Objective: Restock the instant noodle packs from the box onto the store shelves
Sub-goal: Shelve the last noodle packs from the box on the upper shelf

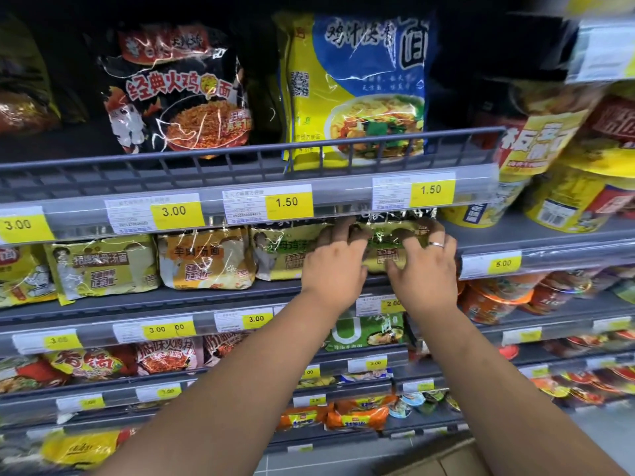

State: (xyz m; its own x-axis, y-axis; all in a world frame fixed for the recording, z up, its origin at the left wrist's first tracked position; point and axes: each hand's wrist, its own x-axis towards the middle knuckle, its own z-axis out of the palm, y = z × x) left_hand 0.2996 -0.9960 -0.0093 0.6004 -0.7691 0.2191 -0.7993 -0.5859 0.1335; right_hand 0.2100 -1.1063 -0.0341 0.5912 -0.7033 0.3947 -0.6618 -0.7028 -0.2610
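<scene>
Both my hands reach onto the second shelf from the top. Between them is a green and yellow noodle pack standing at the right end of its row, under the 1.50 price tag. My left hand presses its left side with the fingers spread over it. A ring shows on my right hand, which grips the pack's right side and front. To its left stands another green pack. A corner of the cardboard box shows at the bottom edge.
The top shelf holds a black noodle pack and a blue and yellow pack behind a grey rail. Cup noodles fill the right-hand shelves. Lower shelves carry several more packs, with yellow price tags along every edge.
</scene>
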